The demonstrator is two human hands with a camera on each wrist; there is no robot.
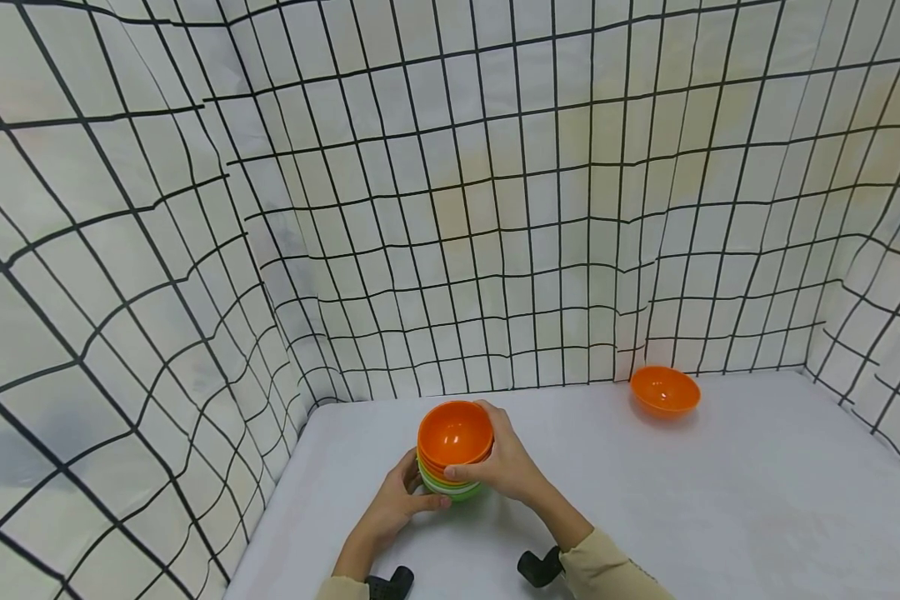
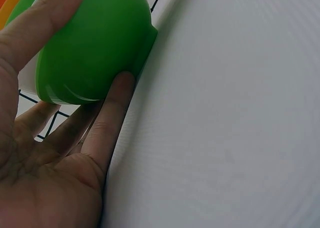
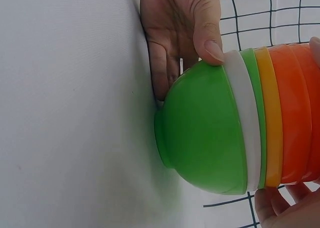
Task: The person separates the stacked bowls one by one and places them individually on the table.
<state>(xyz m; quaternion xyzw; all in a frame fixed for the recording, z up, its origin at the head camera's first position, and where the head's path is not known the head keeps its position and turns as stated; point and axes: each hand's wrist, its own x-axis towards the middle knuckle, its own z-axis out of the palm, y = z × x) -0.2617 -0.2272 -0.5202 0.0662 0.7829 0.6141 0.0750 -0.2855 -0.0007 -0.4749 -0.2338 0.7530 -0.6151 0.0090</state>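
A nested stack of bowls stands upright on the table, orange bowl uppermost. In the right wrist view the lowest is a green bowl, followed by a white bowl, another green rim, a yellow bowl and orange ones. My left hand holds the stack low on its left side, thumb and fingers on the bottom green bowl. Around the top right my right hand grips the orange bowls, thumb in front and fingers behind; its fingertips show at the edge of the right wrist view.
A single orange bowl sits apart at the back right of the white table. White walls with black netting rise behind and at both sides. Black wrist-worn devices show near both cuffs.
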